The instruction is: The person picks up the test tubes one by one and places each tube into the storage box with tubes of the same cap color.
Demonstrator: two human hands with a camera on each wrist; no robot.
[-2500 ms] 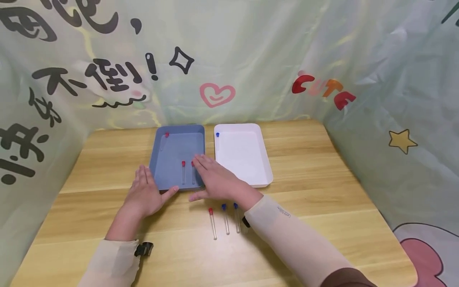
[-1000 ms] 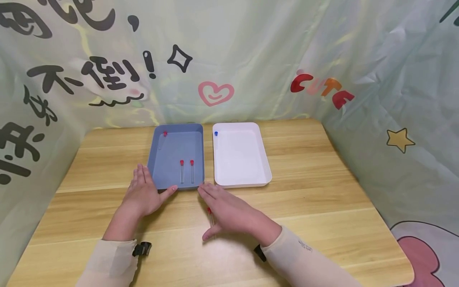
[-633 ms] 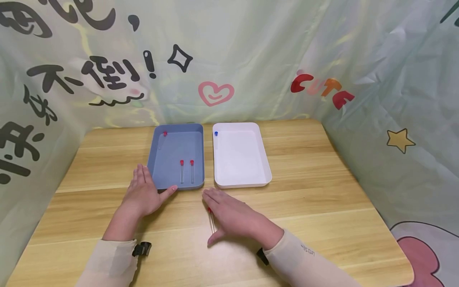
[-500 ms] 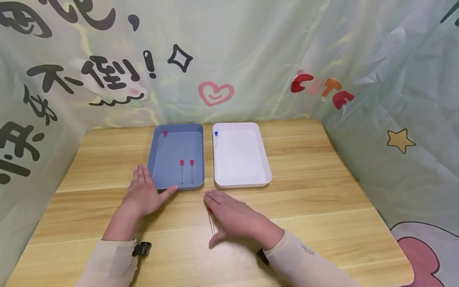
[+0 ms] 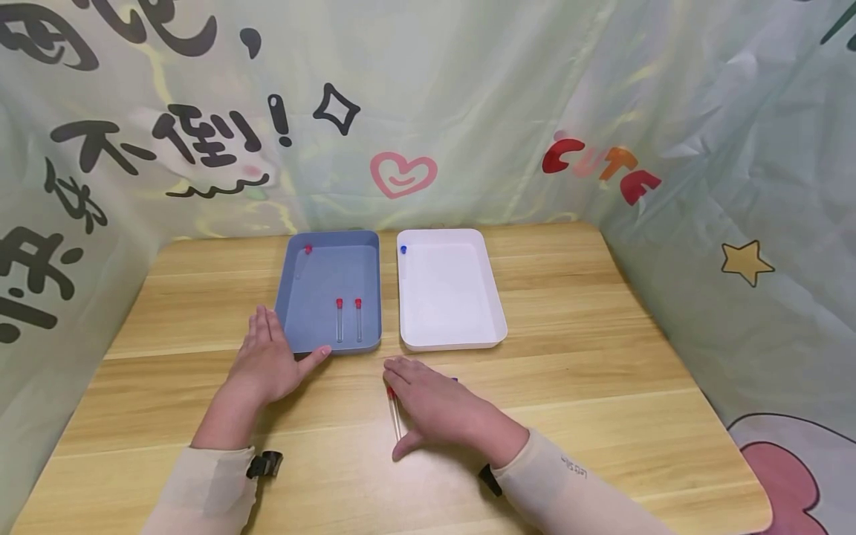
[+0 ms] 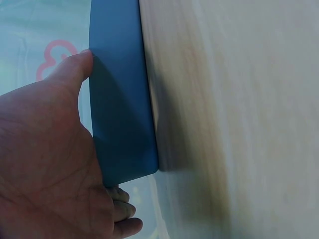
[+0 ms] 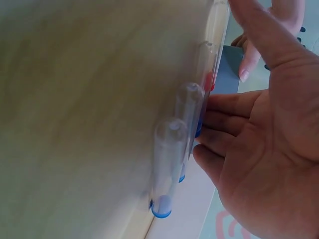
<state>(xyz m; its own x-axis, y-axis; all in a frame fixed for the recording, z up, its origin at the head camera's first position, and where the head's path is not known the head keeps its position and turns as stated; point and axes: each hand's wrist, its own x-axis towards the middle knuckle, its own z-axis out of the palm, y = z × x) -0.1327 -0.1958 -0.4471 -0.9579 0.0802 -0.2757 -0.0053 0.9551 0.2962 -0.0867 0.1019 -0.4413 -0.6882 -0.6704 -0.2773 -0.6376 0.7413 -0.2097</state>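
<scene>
My left hand point(image 5: 264, 368) rests at the near left corner of the blue-grey tray point(image 5: 334, 249), thumb on its front rim and straight fingers along its side. My right hand point(image 5: 435, 397) is over the loose test tubes in front of the trays, palm toward them. A red-capped test tube point(image 5: 394, 416) lies beneath it, near the thumb tip. In the right wrist view several test tubes lie in a row, with blue-capped test tubes point(image 7: 169, 164) nearest; the fingers are held beside them. Most of these tubes are hidden by the hand in the head view.
Two red-capped test tubes point(image 5: 339, 319) lie side by side in the blue-grey tray, with another red cap point(image 5: 307, 250) at its back left. A white tray point(image 5: 455, 290) stands to its right with a blue cap point(image 5: 403, 250) at its back left. Printed curtains border the wooden table point(image 5: 568, 357).
My right hand has drawn back from the two tubes in the blue-grey tray to the loose tubes, then shifted slightly right. My left hand stays at the tray.
</scene>
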